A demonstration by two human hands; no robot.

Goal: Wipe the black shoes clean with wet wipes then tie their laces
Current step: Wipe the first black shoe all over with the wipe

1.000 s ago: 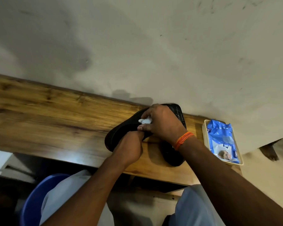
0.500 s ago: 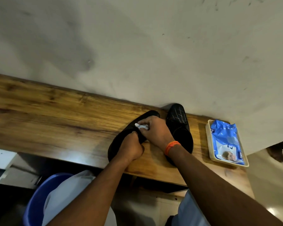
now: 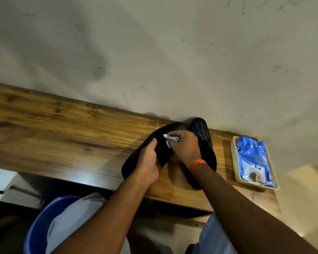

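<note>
I'm mid-wipe: left hand [image 3: 147, 162] has a firm grip on the shoe [image 3: 162, 153], right hand [image 3: 184, 145] pinches the wipe [image 3: 170, 139]. Next, rub toward the toe.

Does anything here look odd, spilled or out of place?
Nothing is spilled or broken. The left hand holds one black shoe tipped up off the shelf, skewed from its mate, while the right hand rubs it with a wipe. The wipes pack sits neatly in its tray. No laces are visible.
</note>
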